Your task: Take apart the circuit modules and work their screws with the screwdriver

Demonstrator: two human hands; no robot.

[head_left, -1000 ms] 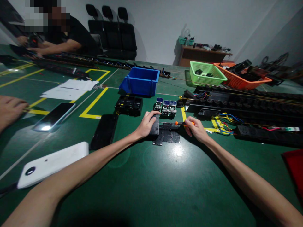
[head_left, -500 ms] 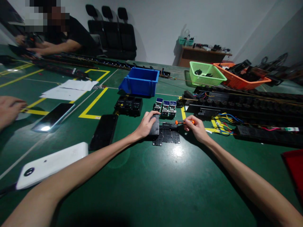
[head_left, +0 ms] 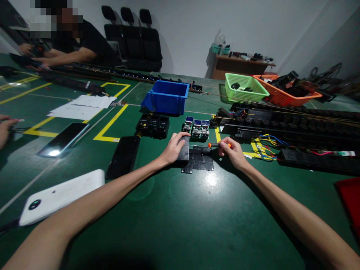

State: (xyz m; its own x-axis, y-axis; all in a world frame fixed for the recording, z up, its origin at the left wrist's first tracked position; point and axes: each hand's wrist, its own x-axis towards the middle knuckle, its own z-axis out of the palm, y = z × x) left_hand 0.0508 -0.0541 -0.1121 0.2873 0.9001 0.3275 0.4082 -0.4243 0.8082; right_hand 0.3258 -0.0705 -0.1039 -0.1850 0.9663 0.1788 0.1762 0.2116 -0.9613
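Note:
My left hand (head_left: 173, 149) is closed over a black box-shaped housing (head_left: 184, 152), which stands on the green table. In my right hand (head_left: 231, 150) is a screwdriver (head_left: 214, 145) with an orange and black handle, held level. Its thin shaft points left, and the tip is at the right face of the housing; whether it sits in a screw cannot be made out. Flat black plates (head_left: 203, 161) lie just right of the housing, below the shaft. Small circuit boards with blue-white displays (head_left: 197, 129) stand right behind my hands.
A black module (head_left: 153, 125), a blue bin (head_left: 167, 98) and a dark phone (head_left: 123, 156) lie left of centre. Long black rails with wires (head_left: 267, 122) run along the right. Green (head_left: 246, 87) and orange (head_left: 292, 93) baskets stand behind. A co-worker's hand (head_left: 5, 129) shows far left.
The screwdriver handle's orange markings look turned, while both my hands stay in place. The co-worker's hand at the left has drawn back toward the edge.

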